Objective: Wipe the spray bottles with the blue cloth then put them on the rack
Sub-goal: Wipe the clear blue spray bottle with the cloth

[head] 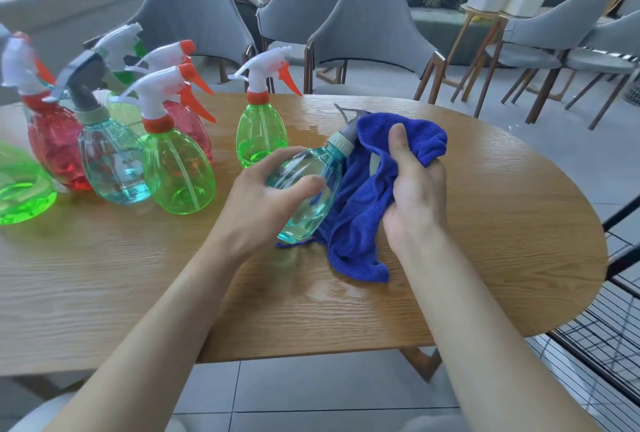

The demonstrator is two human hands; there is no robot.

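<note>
Teal clear plastic spray bottle (pixel 311 185) sits tilted low over the wooden table (pixel 485 223); your left hand (pixel 266 189) has its fingers curled round the belly, and your right hand (pixel 414 185) grips the bunched blue microfibre cloth (pixel 353 223) against the grey trigger head. You are mid-wipe; the body looks glossy, with a little liquid inside. Next, I judge, you need to carry it upright to the black wire rack (pixel 609 327) on your right.

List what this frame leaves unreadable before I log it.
All head view.
Spray head of the teal bottle in the left hand: mostly covered by the blue cloth the right hand grips.
Rack: cut off by the right edge.
Leftmost green bottle: partly cut off by the left edge.
Rear bottles: overlapped by nearer ones, count unclear.
</note>
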